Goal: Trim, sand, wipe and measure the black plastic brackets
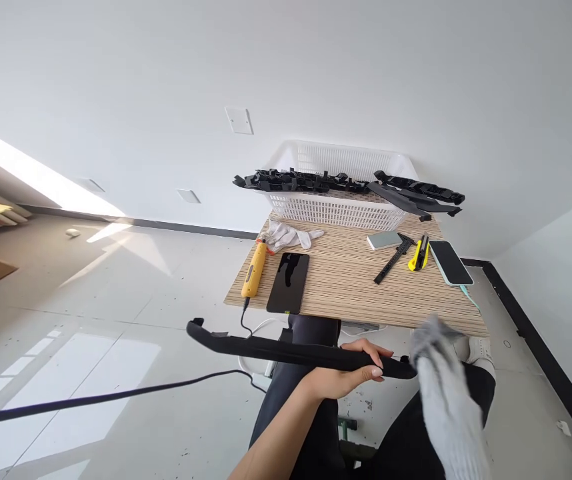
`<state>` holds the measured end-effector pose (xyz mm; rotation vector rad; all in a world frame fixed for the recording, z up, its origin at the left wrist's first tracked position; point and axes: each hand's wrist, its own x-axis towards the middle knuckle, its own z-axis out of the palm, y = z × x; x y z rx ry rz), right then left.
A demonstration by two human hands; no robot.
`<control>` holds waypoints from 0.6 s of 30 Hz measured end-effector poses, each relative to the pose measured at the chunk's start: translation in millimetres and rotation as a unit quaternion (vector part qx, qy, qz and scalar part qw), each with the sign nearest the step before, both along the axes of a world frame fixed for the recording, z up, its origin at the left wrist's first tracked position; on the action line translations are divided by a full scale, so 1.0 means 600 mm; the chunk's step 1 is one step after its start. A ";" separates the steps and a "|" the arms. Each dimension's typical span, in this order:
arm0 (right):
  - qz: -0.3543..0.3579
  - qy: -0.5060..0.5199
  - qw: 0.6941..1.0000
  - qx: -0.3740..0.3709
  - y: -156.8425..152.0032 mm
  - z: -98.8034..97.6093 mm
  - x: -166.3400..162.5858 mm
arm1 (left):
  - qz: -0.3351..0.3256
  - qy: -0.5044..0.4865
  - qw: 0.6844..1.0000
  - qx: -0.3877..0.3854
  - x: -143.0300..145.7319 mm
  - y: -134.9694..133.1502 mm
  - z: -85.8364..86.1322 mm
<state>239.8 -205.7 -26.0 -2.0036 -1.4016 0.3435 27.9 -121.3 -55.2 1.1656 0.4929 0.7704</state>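
Observation:
A long, slightly curved black plastic trim piece (286, 351) lies across my lap, in front of the table edge. My left hand (339, 380) is bare and closed round it toward its right end, thumb and fingers on opposite sides. My right hand (439, 357) wears a white and grey knitted glove and is just past the right tip of the piece. Motion smears its fingers, so I cannot make out whether they hold anything or touch the tip.
A white basket (336, 210) with several black plastic parts (311, 181) stands on the wooden table (341, 287). Nearby lie a yellow corded tool (254, 270), white glove (289, 235), black phone (289, 283), small box (384, 240), black caliper (391, 263), yellow cutter (419, 253) and another phone (451, 263).

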 end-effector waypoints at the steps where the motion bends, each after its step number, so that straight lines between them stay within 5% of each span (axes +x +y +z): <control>1: 0.018 0.017 1.000 -0.010 0.017 -0.015 -0.013 | 0.002 0.011 1.000 0.025 -0.002 0.001 -0.001; 5: 0.024 0.095 0.995 -0.015 0.045 -0.047 -0.029 | 0.012 0.043 0.992 0.117 -0.005 0.001 -0.005; 13: -0.173 0.183 0.961 -0.113 0.064 -0.031 -0.015 | 0.008 0.015 0.994 0.105 0.007 0.000 -0.025; 18: -0.199 0.329 0.923 0.003 0.073 -0.021 -0.040 | 0.009 0.005 0.996 0.087 0.009 0.004 -0.029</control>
